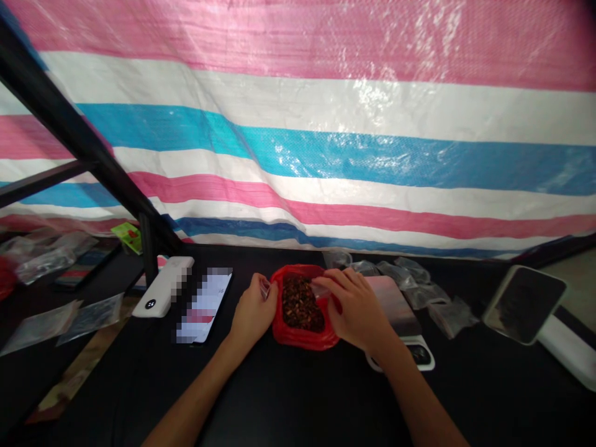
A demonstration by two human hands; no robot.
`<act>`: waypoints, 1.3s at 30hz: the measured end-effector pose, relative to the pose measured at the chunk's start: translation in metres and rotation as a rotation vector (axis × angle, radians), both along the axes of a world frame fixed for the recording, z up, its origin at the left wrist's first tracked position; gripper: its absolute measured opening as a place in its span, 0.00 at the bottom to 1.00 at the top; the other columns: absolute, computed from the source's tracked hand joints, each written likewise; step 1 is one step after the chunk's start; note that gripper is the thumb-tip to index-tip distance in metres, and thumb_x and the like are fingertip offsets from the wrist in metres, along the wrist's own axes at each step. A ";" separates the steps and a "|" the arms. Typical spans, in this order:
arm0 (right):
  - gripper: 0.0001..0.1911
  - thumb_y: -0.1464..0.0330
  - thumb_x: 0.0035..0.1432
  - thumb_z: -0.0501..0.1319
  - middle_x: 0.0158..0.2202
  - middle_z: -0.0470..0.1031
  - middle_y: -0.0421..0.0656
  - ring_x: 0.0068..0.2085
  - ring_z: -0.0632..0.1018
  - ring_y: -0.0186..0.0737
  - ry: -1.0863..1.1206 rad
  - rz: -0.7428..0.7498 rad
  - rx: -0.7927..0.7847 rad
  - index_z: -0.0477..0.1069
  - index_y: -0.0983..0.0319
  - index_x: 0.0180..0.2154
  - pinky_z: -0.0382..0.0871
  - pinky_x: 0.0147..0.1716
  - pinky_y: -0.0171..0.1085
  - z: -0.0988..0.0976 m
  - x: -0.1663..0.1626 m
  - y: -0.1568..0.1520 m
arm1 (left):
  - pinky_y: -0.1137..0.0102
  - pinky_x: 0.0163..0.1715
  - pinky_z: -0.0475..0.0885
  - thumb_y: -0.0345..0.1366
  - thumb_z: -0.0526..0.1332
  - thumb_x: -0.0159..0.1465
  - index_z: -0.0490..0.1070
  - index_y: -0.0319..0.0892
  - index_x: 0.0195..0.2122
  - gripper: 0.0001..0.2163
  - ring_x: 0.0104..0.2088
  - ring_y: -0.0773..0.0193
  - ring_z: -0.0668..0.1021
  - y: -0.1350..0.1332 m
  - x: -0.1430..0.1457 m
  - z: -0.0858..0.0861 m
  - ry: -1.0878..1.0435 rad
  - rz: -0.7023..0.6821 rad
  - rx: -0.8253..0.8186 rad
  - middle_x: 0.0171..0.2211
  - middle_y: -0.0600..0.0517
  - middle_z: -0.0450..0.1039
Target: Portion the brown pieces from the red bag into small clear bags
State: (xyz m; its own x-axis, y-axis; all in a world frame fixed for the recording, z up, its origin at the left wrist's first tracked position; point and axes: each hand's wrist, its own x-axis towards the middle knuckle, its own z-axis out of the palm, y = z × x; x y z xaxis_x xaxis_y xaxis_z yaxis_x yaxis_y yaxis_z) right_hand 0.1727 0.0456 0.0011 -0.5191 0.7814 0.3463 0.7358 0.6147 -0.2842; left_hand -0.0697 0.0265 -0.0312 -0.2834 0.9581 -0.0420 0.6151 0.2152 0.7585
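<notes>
A red plastic bag (298, 338) full of dark brown dried bits lies open on the black table. My left hand (252, 310) is closed on the bag's left rim, pinching a small clear plastic bag (266, 288) there. My right hand (356, 307) rests over the bag's right rim, fingers curled, pinching the clear plastic's other edge (321, 289) above the contents.
A small scale (400, 316) sits under my right wrist. Several filled clear bags (419, 288) lie behind it. A phone (205, 304) and a white power bank (162, 285) lie to the left. A white device (526, 304) stands at the right. A striped tarp (326, 136) hangs behind.
</notes>
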 end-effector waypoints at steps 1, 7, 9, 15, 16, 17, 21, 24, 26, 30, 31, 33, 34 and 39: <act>0.27 0.78 0.54 0.61 0.51 0.77 0.47 0.50 0.72 0.53 -0.029 -0.004 -0.015 0.74 0.56 0.54 0.69 0.51 0.52 0.000 -0.004 -0.003 | 0.69 0.29 0.64 0.47 0.57 0.69 0.67 0.45 0.36 0.11 0.28 0.59 0.78 0.001 0.001 -0.003 -0.063 -0.009 0.016 0.27 0.54 0.73; 0.24 0.77 0.55 0.62 0.51 0.78 0.49 0.50 0.71 0.54 -0.088 -0.051 -0.041 0.75 0.59 0.54 0.65 0.50 0.52 -0.009 -0.019 -0.012 | 0.72 0.31 0.69 0.44 0.63 0.63 0.65 0.44 0.35 0.11 0.28 0.66 0.73 0.003 0.017 -0.017 -0.513 0.112 0.208 0.28 0.58 0.68; 0.24 0.76 0.56 0.61 0.52 0.78 0.49 0.50 0.71 0.54 -0.078 -0.062 -0.054 0.75 0.60 0.55 0.65 0.50 0.52 -0.012 -0.020 -0.012 | 0.73 0.30 0.69 0.44 0.63 0.63 0.65 0.43 0.36 0.11 0.28 0.67 0.73 0.003 0.023 -0.018 -0.665 0.140 0.216 0.29 0.57 0.69; 0.22 0.75 0.59 0.60 0.51 0.78 0.49 0.51 0.71 0.53 -0.048 -0.069 -0.074 0.75 0.60 0.54 0.66 0.50 0.52 -0.020 -0.024 -0.012 | 0.73 0.32 0.71 0.44 0.64 0.63 0.67 0.42 0.36 0.11 0.31 0.66 0.74 -0.001 0.029 -0.019 -0.748 0.184 0.244 0.30 0.56 0.71; 0.21 0.75 0.59 0.60 0.51 0.78 0.49 0.51 0.72 0.53 -0.046 -0.074 -0.076 0.75 0.60 0.54 0.66 0.50 0.52 -0.021 -0.025 -0.013 | 0.73 0.33 0.71 0.43 0.64 0.63 0.67 0.42 0.36 0.11 0.31 0.66 0.75 -0.002 0.030 -0.020 -0.749 0.179 0.247 0.31 0.55 0.71; 0.21 0.74 0.60 0.60 0.51 0.78 0.48 0.51 0.72 0.53 -0.043 -0.081 -0.077 0.75 0.60 0.54 0.66 0.51 0.51 -0.022 -0.026 -0.013 | 0.73 0.34 0.72 0.42 0.64 0.63 0.67 0.42 0.36 0.10 0.32 0.66 0.75 -0.002 0.030 -0.020 -0.753 0.170 0.246 0.31 0.55 0.71; 0.19 0.71 0.63 0.61 0.50 0.79 0.48 0.50 0.74 0.53 -0.010 -0.104 -0.068 0.74 0.59 0.55 0.67 0.50 0.51 -0.026 -0.032 -0.014 | 0.72 0.32 0.72 0.42 0.64 0.61 0.67 0.43 0.34 0.10 0.30 0.65 0.75 -0.002 0.030 -0.019 -0.744 0.113 0.183 0.29 0.55 0.72; 0.15 0.68 0.64 0.63 0.47 0.80 0.48 0.48 0.76 0.52 0.018 -0.119 -0.051 0.74 0.59 0.52 0.69 0.48 0.50 -0.028 -0.035 -0.013 | 0.72 0.31 0.72 0.43 0.64 0.61 0.67 0.43 0.32 0.10 0.28 0.65 0.74 -0.001 0.029 -0.015 -0.719 0.070 0.154 0.27 0.55 0.71; 0.15 0.70 0.63 0.63 0.48 0.79 0.48 0.48 0.76 0.52 0.031 -0.123 -0.053 0.74 0.58 0.51 0.70 0.47 0.49 -0.028 -0.036 -0.014 | 0.72 0.32 0.72 0.44 0.64 0.60 0.66 0.43 0.32 0.11 0.30 0.65 0.75 0.000 0.029 -0.012 -0.725 0.047 0.168 0.28 0.55 0.71; 0.15 0.72 0.60 0.65 0.47 0.79 0.48 0.47 0.76 0.52 0.040 -0.162 -0.074 0.74 0.57 0.49 0.70 0.46 0.49 -0.029 -0.036 -0.015 | 0.72 0.33 0.72 0.43 0.64 0.60 0.67 0.43 0.34 0.10 0.32 0.65 0.75 0.000 0.028 -0.008 -0.748 0.033 0.180 0.30 0.55 0.71; 0.14 0.72 0.60 0.65 0.46 0.79 0.48 0.47 0.76 0.53 0.042 -0.173 -0.076 0.74 0.58 0.49 0.70 0.46 0.49 -0.030 -0.036 -0.015 | 0.72 0.35 0.72 0.43 0.64 0.60 0.67 0.43 0.33 0.10 0.32 0.64 0.75 0.000 0.027 -0.008 -0.750 0.020 0.180 0.30 0.55 0.71; 0.13 0.72 0.60 0.65 0.45 0.80 0.48 0.46 0.77 0.53 0.053 -0.181 -0.081 0.74 0.59 0.48 0.70 0.46 0.49 -0.032 -0.036 -0.014 | 0.72 0.35 0.71 0.41 0.64 0.60 0.68 0.42 0.32 0.09 0.33 0.65 0.75 0.001 0.025 -0.008 -0.762 -0.011 0.169 0.30 0.55 0.70; 0.13 0.72 0.60 0.65 0.45 0.80 0.48 0.46 0.77 0.53 0.060 -0.178 -0.085 0.74 0.59 0.48 0.70 0.46 0.49 -0.033 -0.036 -0.013 | 0.73 0.35 0.70 0.41 0.64 0.60 0.67 0.42 0.32 0.08 0.32 0.65 0.74 0.001 0.023 -0.008 -0.775 -0.020 0.157 0.29 0.56 0.70; 0.14 0.74 0.57 0.65 0.43 0.81 0.47 0.45 0.78 0.52 0.106 -0.172 -0.089 0.75 0.58 0.46 0.71 0.45 0.48 -0.034 -0.036 -0.010 | 0.73 0.32 0.69 0.40 0.64 0.59 0.67 0.42 0.32 0.08 0.31 0.66 0.73 0.006 0.016 -0.011 -0.841 -0.036 0.121 0.30 0.56 0.70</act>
